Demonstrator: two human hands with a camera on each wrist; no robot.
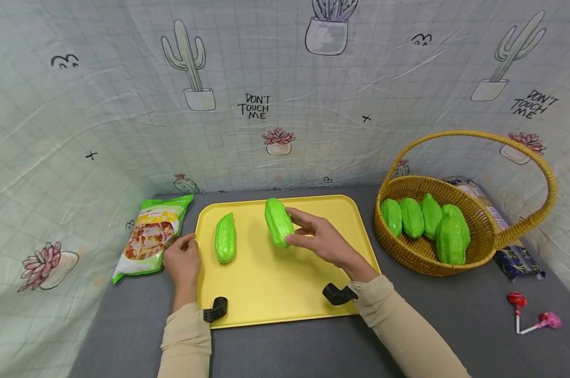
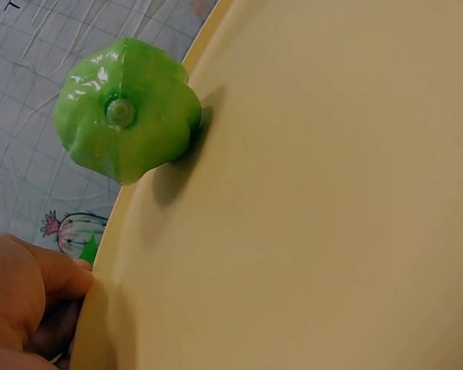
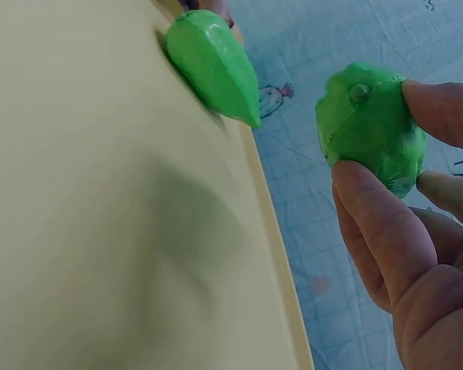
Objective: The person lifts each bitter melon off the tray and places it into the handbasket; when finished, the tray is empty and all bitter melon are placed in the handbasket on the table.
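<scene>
A yellow tray (image 1: 275,294) lies on the grey table. One green ridged gourd (image 1: 225,238) (image 2: 127,109) (image 3: 213,65) lies on the tray's left part. My right hand (image 1: 319,239) (image 3: 405,231) holds a second green gourd (image 1: 278,221) (image 3: 372,126) between thumb and fingers, just above the tray's middle. My left hand (image 1: 183,261) (image 2: 27,297) grips the tray's left rim (image 2: 100,254), with the lying gourd a little to its right.
A wicker basket (image 1: 474,252) with a tall handle stands at the right and holds several green gourds (image 1: 429,220). A snack bag (image 1: 151,237) lies left of the tray. Two lollipops (image 1: 530,312) lie at the far right. A printed cloth backdrop (image 1: 285,89) closes the back and sides.
</scene>
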